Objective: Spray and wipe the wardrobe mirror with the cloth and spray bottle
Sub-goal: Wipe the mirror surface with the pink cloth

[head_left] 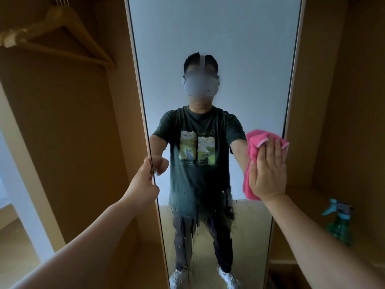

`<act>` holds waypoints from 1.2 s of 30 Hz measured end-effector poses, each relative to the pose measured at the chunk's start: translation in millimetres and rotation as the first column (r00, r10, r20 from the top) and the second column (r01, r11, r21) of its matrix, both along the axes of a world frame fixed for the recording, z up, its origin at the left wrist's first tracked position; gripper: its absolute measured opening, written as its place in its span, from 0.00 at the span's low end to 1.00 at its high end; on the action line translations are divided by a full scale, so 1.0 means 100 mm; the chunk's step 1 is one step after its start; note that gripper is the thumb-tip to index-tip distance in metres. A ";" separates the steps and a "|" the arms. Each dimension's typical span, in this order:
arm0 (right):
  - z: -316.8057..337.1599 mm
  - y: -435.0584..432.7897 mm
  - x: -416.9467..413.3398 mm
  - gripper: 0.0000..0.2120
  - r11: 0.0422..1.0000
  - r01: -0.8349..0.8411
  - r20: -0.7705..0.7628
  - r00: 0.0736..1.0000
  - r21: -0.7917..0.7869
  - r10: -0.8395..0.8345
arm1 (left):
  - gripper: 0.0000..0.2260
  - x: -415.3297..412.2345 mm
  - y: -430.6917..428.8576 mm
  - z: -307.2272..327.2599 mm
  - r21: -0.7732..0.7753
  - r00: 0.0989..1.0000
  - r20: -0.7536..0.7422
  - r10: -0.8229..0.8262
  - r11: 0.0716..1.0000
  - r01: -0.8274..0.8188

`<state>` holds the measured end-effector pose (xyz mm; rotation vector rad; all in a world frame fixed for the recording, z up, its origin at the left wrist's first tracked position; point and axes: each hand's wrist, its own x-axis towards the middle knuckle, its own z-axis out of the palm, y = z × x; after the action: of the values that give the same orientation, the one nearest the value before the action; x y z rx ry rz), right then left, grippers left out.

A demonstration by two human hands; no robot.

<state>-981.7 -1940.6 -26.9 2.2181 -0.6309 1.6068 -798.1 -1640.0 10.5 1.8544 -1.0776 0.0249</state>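
- The bottle (338, 222), at 4 o'clock, is dim and blurred. Its teal trigger head shows, and the green body is partly hidden behind the right forearm. It stands on a wardrobe shelf (302, 192), well apart from both hands.
- The hanger (62, 32), at 10 o'clock, is out of focus and its hook is cut off by the top edge.
- The mirror (218, 49) fills the centre, and its top and bottom run out of view.
- Drips (195, 215) streak the glass at 6 o'clock and break up the reflection there.
- The left hand (143, 182), at 9 o'clock, grips the mirror's left edge. Its fingers wrap behind the edge and show only as a curled reflection in the glass.
- The right hand (267, 172), at 3 o'clock, lies flat with straight fingers close together, pressing the cloth (256, 142) against the glass by the mirror's right edge.
- The pink cloth is bunched. The palm hides its middle, and folds stick out above the fingertips and below the wrist.
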 end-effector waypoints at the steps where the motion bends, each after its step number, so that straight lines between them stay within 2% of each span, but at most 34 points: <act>1: -0.08 0.01 -0.01 0.28 1.000 -0.001 -0.014 1.000 0.009 0.001 | 0.33 -0.01 0.00 0.00 -0.002 1.000 -0.008 -0.003 1.000 0.003; 8: -0.19 0.07 -0.04 0.28 0.997 -0.012 -0.056 0.998 0.070 0.016 | 0.31 0.00 -0.01 -0.03 -0.022 1.000 -0.026 0.010 1.000 -0.011; 16: -0.19 0.10 -0.05 0.28 0.996 -0.021 -0.078 0.997 0.087 0.028 | 0.35 -0.06 -0.16 -0.10 -0.130 0.989 -0.068 0.131 0.982 -0.139; 20: -0.18 0.07 -0.05 0.28 0.997 -0.035 -0.071 0.997 0.069 0.040 | 0.35 -0.07 -0.23 -0.09 -0.094 0.972 -0.102 0.212 0.971 -0.222; 26: -0.14 0.07 -0.06 0.29 0.997 -0.046 -0.054 0.997 0.054 0.049 | 0.34 -0.12 -0.28 -0.08 -0.120 0.959 -0.119 0.256 0.955 -0.270; 36: -0.10 0.05 -0.02 0.28 1.000 0.000 0.012 1.000 -0.015 0.000 | 0.29 -0.02 -0.29 -0.16 -0.218 0.976 -0.052 0.210 0.952 -0.217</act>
<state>-984.1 -1936.0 -37.0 2.1991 -0.6201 1.6209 -800.3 -1668.6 -5.5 1.7527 -0.8148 0.2366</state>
